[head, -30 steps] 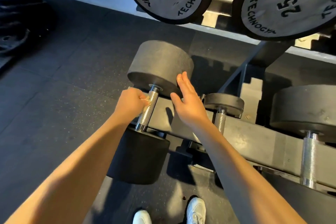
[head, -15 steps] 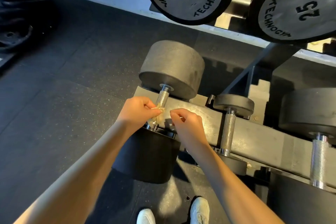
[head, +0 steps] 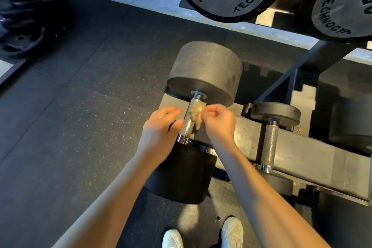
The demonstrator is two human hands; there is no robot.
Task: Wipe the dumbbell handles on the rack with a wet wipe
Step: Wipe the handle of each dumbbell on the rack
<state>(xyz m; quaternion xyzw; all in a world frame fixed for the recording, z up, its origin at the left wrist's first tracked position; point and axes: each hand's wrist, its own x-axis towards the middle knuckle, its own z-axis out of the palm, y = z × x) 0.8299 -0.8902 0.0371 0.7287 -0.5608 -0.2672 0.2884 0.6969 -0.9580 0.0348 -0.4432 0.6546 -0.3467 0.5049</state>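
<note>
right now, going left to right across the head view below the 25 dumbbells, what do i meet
weight plates, left hand, large dumbbell handle, wet wipe, right hand, small dumbbell handle

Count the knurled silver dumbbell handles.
2 handles: one against the crumpled beige wipe in the right hand; one on the small black dumbbell beside it. Others may be cropped.

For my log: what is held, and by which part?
The right hand pinches the crumpled wipe by its right edge, on the handle; left hand holds nothing.
</note>
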